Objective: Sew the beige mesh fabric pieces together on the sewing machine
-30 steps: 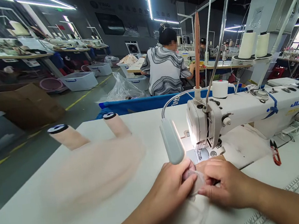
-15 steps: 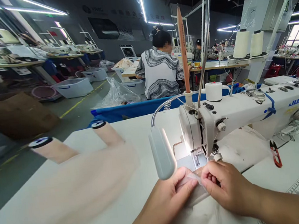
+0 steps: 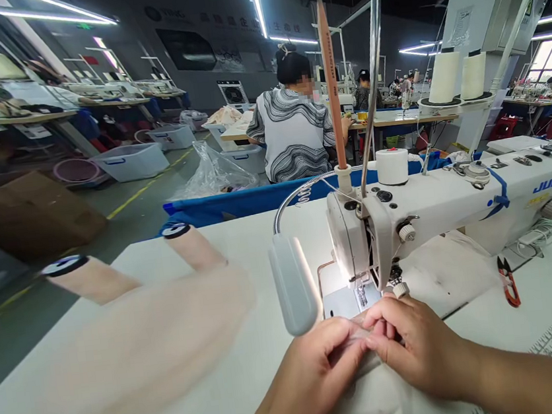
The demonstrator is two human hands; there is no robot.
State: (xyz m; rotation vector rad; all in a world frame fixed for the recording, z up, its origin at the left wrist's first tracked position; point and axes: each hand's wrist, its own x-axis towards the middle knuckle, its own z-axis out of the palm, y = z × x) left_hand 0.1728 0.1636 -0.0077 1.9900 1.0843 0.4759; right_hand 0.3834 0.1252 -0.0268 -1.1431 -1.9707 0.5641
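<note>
White tabletop (image 3: 247, 237) carries sewing machine (image 3: 434, 195) at right, blurred peach bundle (image 3: 147, 348) at left. Grey lamp head (image 3: 292, 286) hangs close by left hand (image 3: 323, 358), blocking view of tabletop behind. Smaller — two peach cones (image 3: 193, 247) behind bundle, red-handled snips (image 3: 510, 286) right of right hand (image 3: 416, 347). Fingers of both hands pinch sheer fabric (image 3: 358, 334) just before needle plate (image 3: 341, 303) — fingertips closer together than half second ago, less fabric showing between
</note>
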